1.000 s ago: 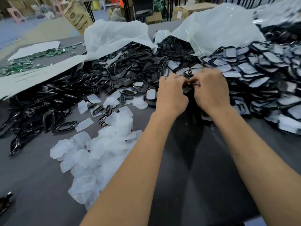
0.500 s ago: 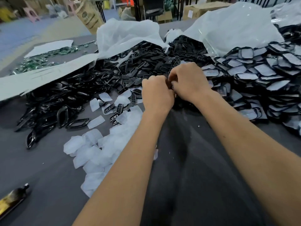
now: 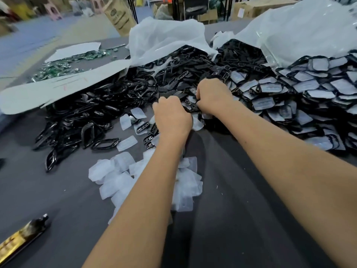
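My left hand (image 3: 172,118) and my right hand (image 3: 213,95) meet at the near edge of a heap of small black plastic parts (image 3: 185,78). Both are curled, with the fingers turned away from me. Between them sits a small black slotted part (image 3: 188,104); both hands appear to grip it, though the fingertips are hidden. A pile of peeled translucent film pieces (image 3: 119,176) lies under my left forearm. To the right is a stack of black parts covered with film (image 3: 301,89).
Glossy black ring-shaped frames (image 3: 81,120) spread across the left of the grey table (image 3: 231,219). White plastic bags (image 3: 168,39) and a cardboard sheet (image 3: 58,86) lie behind the heaps. A black-and-gold tool (image 3: 21,236) rests at the near left. Green parts (image 3: 63,64) lie far left.
Both hands have shifted left and toward me along the heap's edge, staying close together. The view has swung left, so more of the film pile and the tool shows.
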Motion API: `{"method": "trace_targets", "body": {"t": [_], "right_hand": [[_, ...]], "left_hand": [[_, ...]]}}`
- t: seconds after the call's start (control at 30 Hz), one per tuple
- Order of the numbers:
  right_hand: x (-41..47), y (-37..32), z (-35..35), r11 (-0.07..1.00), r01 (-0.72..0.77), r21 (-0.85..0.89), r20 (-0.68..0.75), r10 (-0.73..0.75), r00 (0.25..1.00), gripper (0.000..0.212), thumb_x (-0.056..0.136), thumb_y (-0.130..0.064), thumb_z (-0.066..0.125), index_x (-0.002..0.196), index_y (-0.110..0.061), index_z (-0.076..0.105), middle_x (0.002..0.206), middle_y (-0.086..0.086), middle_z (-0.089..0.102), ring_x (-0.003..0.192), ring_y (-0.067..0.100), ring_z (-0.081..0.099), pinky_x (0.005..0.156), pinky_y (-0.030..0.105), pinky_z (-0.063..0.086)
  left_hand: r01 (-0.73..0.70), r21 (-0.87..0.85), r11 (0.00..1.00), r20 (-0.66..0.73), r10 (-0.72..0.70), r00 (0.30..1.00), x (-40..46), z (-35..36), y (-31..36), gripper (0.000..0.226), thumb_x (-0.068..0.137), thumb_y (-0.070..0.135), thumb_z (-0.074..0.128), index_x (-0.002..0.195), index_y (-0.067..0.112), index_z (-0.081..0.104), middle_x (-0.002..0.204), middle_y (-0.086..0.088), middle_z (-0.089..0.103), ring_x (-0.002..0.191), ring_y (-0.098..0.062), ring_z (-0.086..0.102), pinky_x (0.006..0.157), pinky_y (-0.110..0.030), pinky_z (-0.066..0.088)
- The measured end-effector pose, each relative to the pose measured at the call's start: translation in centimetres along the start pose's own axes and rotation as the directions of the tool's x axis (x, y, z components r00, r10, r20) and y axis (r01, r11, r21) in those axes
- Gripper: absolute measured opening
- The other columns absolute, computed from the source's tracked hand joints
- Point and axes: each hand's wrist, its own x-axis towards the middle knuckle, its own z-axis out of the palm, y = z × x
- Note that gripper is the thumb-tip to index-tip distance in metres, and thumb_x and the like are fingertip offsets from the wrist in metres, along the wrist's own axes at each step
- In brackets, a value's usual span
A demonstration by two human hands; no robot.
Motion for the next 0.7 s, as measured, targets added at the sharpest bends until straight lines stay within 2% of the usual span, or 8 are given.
{"method": "trace_targets", "body": {"t": [0.1, 0.2, 0.3, 0.4, 0.5, 0.57, 0.6, 0.7], "right_hand": [[0.2, 0.6, -0.3, 1.0, 0.004, 0.024, 0.054, -0.006, 0.999, 0.014, 0.087, -0.013, 0.073, 0.1, -0.009, 0.07, 0.101, 0.012, 0.071, 0.1, 0.033, 0.066, 0.087, 0.045, 0.06], [0.2, 0.9, -0.2, 0.999, 0.034, -0.03, 0.088, -0.031, 0.996, 0.03, 0.087, -0.032, 0.08, 0.087, -0.012, 0.058, 0.096, 0.011, 0.061, 0.095, 0.033, 0.054, 0.086, 0.041, 0.054], [0.3, 0.6, -0.4, 0.999, 0.035, 0.021, 0.088, -0.037, 0.995, 0.018, 0.086, -0.017, 0.081, 0.096, -0.008, 0.07, 0.101, 0.012, 0.07, 0.096, 0.032, 0.065, 0.087, 0.04, 0.058], [0.2, 0.4, -0.3, 0.999, 0.01, 0.048, 0.068, -0.013, 0.998, 0.019, 0.087, -0.005, 0.075, 0.106, -0.006, 0.072, 0.111, 0.016, 0.071, 0.103, 0.033, 0.068, 0.092, 0.044, 0.06], [-0.1, 0.4, 0.2, 0.998, -0.037, -0.046, -0.008, 0.037, 0.999, 0.035, 0.092, -0.026, 0.074, 0.119, -0.008, 0.062, 0.128, 0.019, 0.058, 0.123, 0.04, 0.053, 0.099, 0.046, 0.051], [-0.2, 0.4, 0.2, 0.992, -0.067, -0.102, 0.025, 0.07, 0.997, 0.05, 0.092, -0.042, 0.075, 0.123, -0.009, 0.056, 0.135, 0.022, 0.047, 0.13, 0.042, 0.044, 0.103, 0.047, 0.045], [-0.2, 0.3, 0.2, 0.992, -0.056, -0.11, 0.043, 0.061, 0.997, 0.045, 0.092, -0.042, 0.075, 0.117, -0.009, 0.056, 0.132, 0.023, 0.048, 0.127, 0.042, 0.045, 0.102, 0.047, 0.045], [-0.1, 0.2, -0.2, 0.999, 0.009, -0.041, 0.034, -0.007, 0.999, 0.019, 0.089, -0.019, 0.075, 0.089, -0.008, 0.06, 0.098, 0.015, 0.061, 0.1, 0.035, 0.059, 0.083, 0.042, 0.052]], "left_hand": [[0.011, -0.056, 0.998, 0.02, -0.01, 1.0, 0.3, 0.3, 0.7, 0.028, 0.085, 0.006, 0.063, 0.11, 0.01, 0.073, 0.12, -0.015, 0.065, 0.115, -0.032, 0.058, 0.098, -0.039, 0.051], [0.021, -0.098, 0.995, 0.021, -0.019, 1.0, 0.5, 0.2, 0.8, 0.027, 0.083, 0.008, 0.064, 0.109, 0.011, 0.072, 0.12, -0.014, 0.065, 0.114, -0.031, 0.059, 0.097, -0.039, 0.052], [0.034, -0.138, 0.99, 0.001, -0.034, 0.999, 0.3, -0.4, 0.6, 0.028, 0.08, 0.008, 0.062, 0.105, 0.013, 0.072, 0.118, -0.011, 0.066, 0.11, -0.031, 0.061, 0.091, -0.038, 0.053], [0.047, -0.169, 0.985, -0.023, -0.052, 0.998, 0.2, -1.1, -0.1, 0.032, 0.077, 0.006, 0.058, 0.104, 0.014, 0.074, 0.116, -0.009, 0.067, 0.108, -0.029, 0.061, 0.088, -0.038, 0.055], [0.068, -0.216, 0.974, -0.035, -0.077, 0.996, 0.2, -1.4, -0.5, 0.03, 0.075, 0.005, 0.059, 0.101, 0.012, 0.073, 0.115, -0.008, 0.067, 0.107, -0.029, 0.062, 0.088, -0.039, 0.056], [0.059, -0.219, 0.974, -0.021, -0.065, 0.998, 0.1, -1.3, 0.0, 0.03, 0.077, 0.007, 0.061, 0.105, 0.013, 0.073, 0.117, -0.008, 0.067, 0.11, -0.029, 0.062, 0.091, -0.04, 0.055], [0.046, -0.214, 0.976, -0.011, -0.049, 0.999, 0.1, -1.1, 0.3, 0.031, 0.079, 0.008, 0.062, 0.107, 0.014, 0.073, 0.118, -0.009, 0.067, 0.112, -0.029, 0.061, 0.094, -0.04, 0.054], [0.001, -0.196, 0.981, 0.007, 0.0, 1.0, 0.1, -0.6, 1.2, 0.031, 0.081, 0.009, 0.063, 0.109, 0.015, 0.074, 0.121, -0.01, 0.067, 0.115, -0.03, 0.06, 0.099, -0.04, 0.051]]}}
